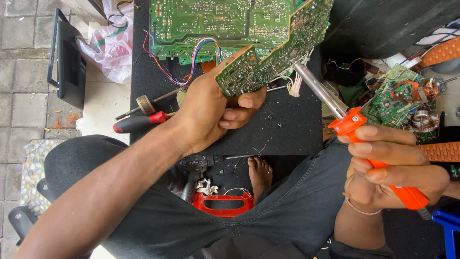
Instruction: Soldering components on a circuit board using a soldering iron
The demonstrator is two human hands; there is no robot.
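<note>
Left hand [208, 112]: clenched on tilted green circuit board [273, 48]. Right hand [390, 168], at 4 o'clock: grasping orange-handled soldering iron [354, 127], tip against the board. Red-handled screwdriver [139, 122] on table [292, 127], at 9 o'clock.

We see one screen and one package, both at the left edge of the black mat [292, 129].

The screen [67, 60] is a flat black panel with a thin dark frame. It stands on the paved floor, well clear of the mat's left edge, tilted, and unlit.

The plastic bag [110, 45] is crumpled, translucent white with red and green markings. It lies between the screen and the mat's upper left corner, touching the mat's edge.
</note>
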